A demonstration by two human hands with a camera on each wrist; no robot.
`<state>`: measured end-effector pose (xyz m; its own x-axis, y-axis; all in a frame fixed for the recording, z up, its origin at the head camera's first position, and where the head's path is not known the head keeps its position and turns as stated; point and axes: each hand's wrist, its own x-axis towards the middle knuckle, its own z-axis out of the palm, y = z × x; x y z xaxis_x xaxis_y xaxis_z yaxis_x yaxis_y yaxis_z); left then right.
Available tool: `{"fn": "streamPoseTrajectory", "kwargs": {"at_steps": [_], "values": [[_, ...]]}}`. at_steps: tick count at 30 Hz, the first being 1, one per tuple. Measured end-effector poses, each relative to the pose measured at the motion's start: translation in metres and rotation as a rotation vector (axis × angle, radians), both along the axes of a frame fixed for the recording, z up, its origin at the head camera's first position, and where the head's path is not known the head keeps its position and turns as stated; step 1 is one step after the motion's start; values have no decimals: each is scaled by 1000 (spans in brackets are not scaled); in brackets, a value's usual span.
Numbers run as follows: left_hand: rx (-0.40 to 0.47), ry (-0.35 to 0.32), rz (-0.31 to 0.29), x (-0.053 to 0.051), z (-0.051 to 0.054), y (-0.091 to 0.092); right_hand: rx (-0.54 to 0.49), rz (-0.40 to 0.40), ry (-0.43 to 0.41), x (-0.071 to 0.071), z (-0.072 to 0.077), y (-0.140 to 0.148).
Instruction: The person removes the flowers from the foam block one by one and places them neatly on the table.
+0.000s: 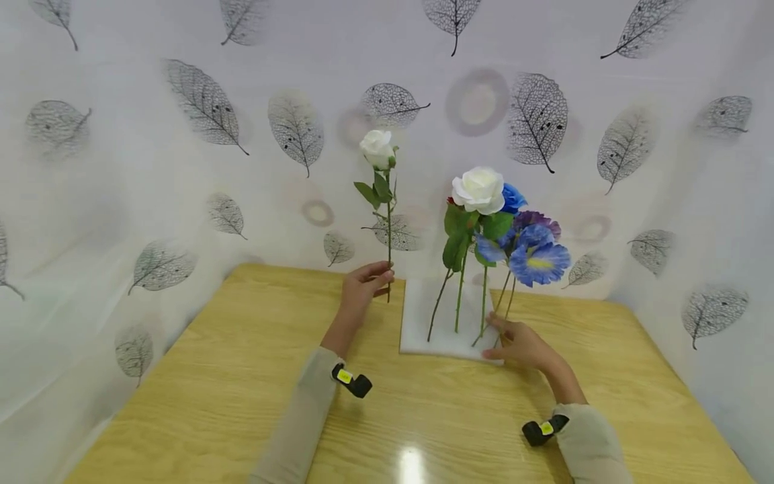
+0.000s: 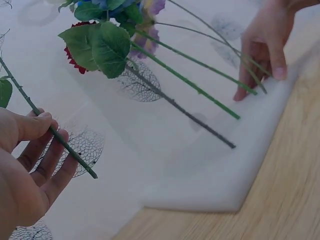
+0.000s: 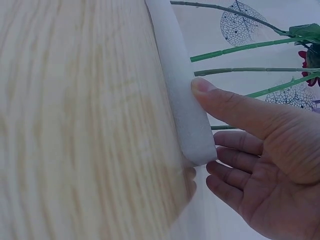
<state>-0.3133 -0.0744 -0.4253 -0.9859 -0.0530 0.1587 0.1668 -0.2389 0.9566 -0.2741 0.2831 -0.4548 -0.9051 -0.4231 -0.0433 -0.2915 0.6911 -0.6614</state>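
Observation:
My left hand [image 1: 361,290] pinches the lower stem of a white rose [image 1: 377,149] between thumb and fingers. The rose is held upright over the table, left of a white foam board [image 1: 416,326], and its cut end hangs free. Several artificial flowers stand in the board: a larger white rose [image 1: 480,191], a blue rose [image 1: 514,199], a blue flower with a yellow centre [image 1: 539,261], a purple bloom [image 1: 537,220] and a red one [image 2: 75,59], mostly hidden by leaves. My right hand [image 1: 523,344] grips the board's near right corner, thumb on the front edge, fingers along the side.
The wooden table [image 1: 242,376] extends to both sides and in front of the board. Behind it hangs a pale curtain [image 1: 284,222] printed with dark leaves. Each wrist carries a small black camera, such as the left one [image 1: 353,381].

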Motion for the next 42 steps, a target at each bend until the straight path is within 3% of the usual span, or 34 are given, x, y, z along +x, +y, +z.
{"fn": "streamPoseTrajectory", "kwargs": {"at_steps": [5,11,17,24,32,38,42], "values": [[-35,12,11,2,5,-22,5,-7,16,0,2,-2],[-162,-29,39,10,8,-67,-28,3,-10,1,2,-1],[-286,-75,65,24,4,-118,-28,15,-3,-2,-2,-3],[-449,-109,80,48,2,-165,-33,6,-30,-1,-1,-2],[-567,-132,96,63,-1,-206,-33,8,-24,0,2,-2],[-660,-218,109,75,-4,-229,-39,4,-34,1,2,-2],[-665,-279,108,83,-5,-242,-39,1,-37,0,0,-1]]}}
